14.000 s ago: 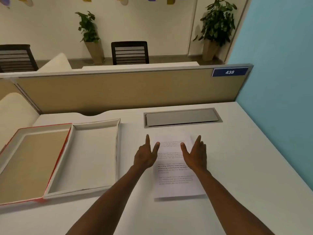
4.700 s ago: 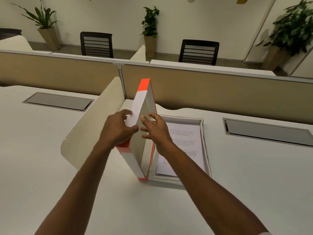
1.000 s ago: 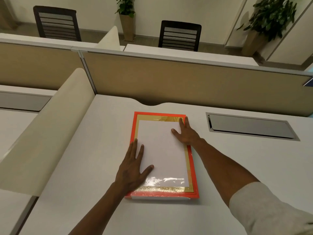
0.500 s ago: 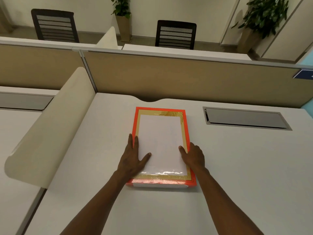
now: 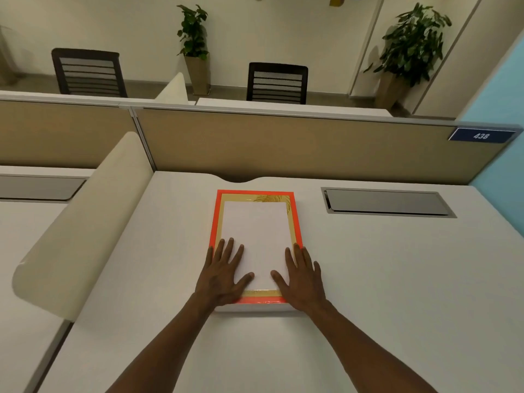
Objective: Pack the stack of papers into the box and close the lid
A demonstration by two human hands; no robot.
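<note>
The flat box (image 5: 256, 222) lies on the white desk with its lid down; the lid has an orange border, a gold frame and a white centre. The papers are hidden inside it. My left hand (image 5: 221, 275) rests flat on the lid's near left corner, fingers spread. My right hand (image 5: 302, 277) rests flat on the near right corner, fingers spread too. Neither hand grips anything.
A grey cable hatch (image 5: 387, 202) is set into the desk (image 5: 368, 279) right of the box. A cream side divider (image 5: 85, 222) stands to the left and a tan partition (image 5: 283, 146) runs along the back. Chairs and potted plants stand beyond it.
Over the last second my right hand slid from the lid's far right corner to its near right corner. My left hand stayed on the near left corner. The lid stays down.
</note>
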